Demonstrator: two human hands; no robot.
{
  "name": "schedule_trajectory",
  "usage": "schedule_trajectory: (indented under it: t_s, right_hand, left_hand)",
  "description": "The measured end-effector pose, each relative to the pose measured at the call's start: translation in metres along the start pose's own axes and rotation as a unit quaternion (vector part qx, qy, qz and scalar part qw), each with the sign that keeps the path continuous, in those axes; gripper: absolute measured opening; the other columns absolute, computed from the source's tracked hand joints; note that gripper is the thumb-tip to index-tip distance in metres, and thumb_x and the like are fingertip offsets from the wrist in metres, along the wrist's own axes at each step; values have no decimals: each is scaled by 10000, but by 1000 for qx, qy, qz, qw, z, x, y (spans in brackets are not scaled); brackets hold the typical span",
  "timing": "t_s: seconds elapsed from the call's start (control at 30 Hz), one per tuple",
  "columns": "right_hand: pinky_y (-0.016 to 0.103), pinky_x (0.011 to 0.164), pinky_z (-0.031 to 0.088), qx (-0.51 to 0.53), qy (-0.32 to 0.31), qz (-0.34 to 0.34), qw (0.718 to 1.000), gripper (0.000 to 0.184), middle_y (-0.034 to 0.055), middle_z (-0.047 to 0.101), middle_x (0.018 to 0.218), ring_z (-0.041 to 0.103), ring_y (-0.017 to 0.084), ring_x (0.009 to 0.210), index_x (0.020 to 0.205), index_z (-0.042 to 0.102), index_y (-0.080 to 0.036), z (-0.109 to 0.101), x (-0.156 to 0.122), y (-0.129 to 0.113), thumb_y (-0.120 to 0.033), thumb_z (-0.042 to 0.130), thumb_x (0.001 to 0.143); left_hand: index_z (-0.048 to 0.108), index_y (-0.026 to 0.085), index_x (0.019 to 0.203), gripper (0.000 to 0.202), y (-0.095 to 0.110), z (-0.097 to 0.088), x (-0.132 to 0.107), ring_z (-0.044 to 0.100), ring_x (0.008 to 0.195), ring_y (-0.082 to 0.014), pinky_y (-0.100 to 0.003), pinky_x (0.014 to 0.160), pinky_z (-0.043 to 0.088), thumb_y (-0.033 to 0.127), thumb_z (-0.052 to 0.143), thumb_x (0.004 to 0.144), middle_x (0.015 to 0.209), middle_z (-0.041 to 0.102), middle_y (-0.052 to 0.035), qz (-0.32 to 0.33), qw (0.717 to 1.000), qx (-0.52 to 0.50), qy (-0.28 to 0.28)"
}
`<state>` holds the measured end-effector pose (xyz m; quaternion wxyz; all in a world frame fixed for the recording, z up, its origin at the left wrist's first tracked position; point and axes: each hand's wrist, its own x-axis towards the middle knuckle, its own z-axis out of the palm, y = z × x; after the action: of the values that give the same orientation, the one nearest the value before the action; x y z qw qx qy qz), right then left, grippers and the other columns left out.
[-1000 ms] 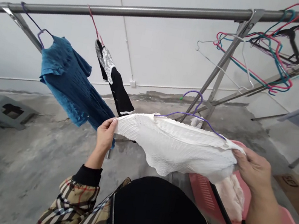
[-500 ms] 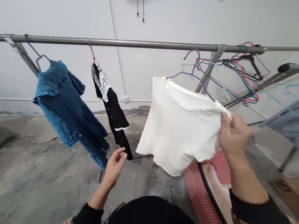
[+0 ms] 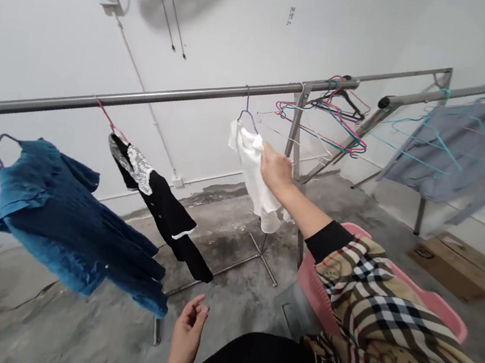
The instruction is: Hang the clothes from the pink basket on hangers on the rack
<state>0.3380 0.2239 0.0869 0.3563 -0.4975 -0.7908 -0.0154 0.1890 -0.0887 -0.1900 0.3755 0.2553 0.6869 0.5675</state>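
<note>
My right hand (image 3: 275, 169) is stretched out and closed on the shoulder of a white knit top (image 3: 255, 177). The top hangs on a purple hanger (image 3: 247, 110) whose hook sits over the long steel rail (image 3: 159, 94). My left hand (image 3: 189, 332) is low near my body, fingers loosely curled and apart, holding nothing. On the same rail to the left hang a black garment with lace trim (image 3: 159, 205) on a red hanger and a blue knit top (image 3: 71, 227) on a purple hanger.
A pink laundry basket (image 3: 440, 304) stands by my right side. A bunch of empty coloured hangers (image 3: 334, 116) hangs on the rail's right part. A second rail (image 3: 462, 91) carries a grey shirt (image 3: 457, 149). Flat cardboard (image 3: 451, 266) lies on the concrete floor.
My right hand carried the white top up and away and its hanger now hooks on the rail. My left hand let go of the top and dropped low.
</note>
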Motion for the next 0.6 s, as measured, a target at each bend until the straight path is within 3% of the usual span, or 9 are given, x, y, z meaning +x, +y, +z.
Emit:
schedule_trajectory:
  t_s: [0.07,0.17,0.27,0.33,0.4,0.47,0.6]
  right_hand:
    - [377,910,468,47,3,-9,999,479,136,666,1073,611,244,993,1431,418,-143,10,-17,-5,-254,337,972]
    - [422,1038,409,110,25,-34,993,561,175,501,1328,493,270,1198,1474,332,-121,23,-58,-7,-264,418,938]
    - [455,1090,363,131,0,-36,991,589,162,437,1374,410,272,1273,1476,330,-158,40,-130,2,-287,478,921]
    - [438,1063,393,140,-62,-23,988,506,128,487,1320,440,245,1240,1418,429,-202,53,-192,16,-264,485,920]
    - [424,1045,408,149,-133,26,979,379,115,539,1263,480,230,1205,1273,580,-204,62,-261,35,-236,517,900]
    - [398,1036,418,150,-217,125,957,296,99,601,1184,539,213,1137,1139,664,-197,62,-327,57,-209,559,862]
    - [405,950,471,116,-236,261,929,263,109,670,1057,604,238,1029,1032,711,-160,32,-429,95,-182,530,842]
  left_hand:
    - [651,137,1085,768,-6,-7,4,582,850,-198,-307,832,457,680,752,552,842,642,-58,-1,1000,11,-9]
    - [645,135,1099,774,-11,-14,11,591,842,-197,-322,843,458,683,746,562,844,643,-60,-9,999,26,-43]
    - [641,140,1106,788,-9,-12,19,601,827,-198,-325,825,465,681,757,546,830,643,-55,-22,995,44,-83]
    - [648,142,1089,789,-7,-6,23,601,802,-192,-321,806,470,686,761,529,805,639,-47,-26,992,57,-113]
    - [657,144,1065,773,-5,5,26,599,778,-182,-316,795,473,691,755,530,785,637,-42,-29,986,70,-148]
    - [662,145,1049,746,-1,17,28,602,778,-180,-314,796,474,688,748,544,787,642,-44,-27,978,87,-188]
    - [661,143,1053,706,8,49,24,614,838,-194,-312,817,473,661,741,581,837,660,-60,-8,960,117,-254]
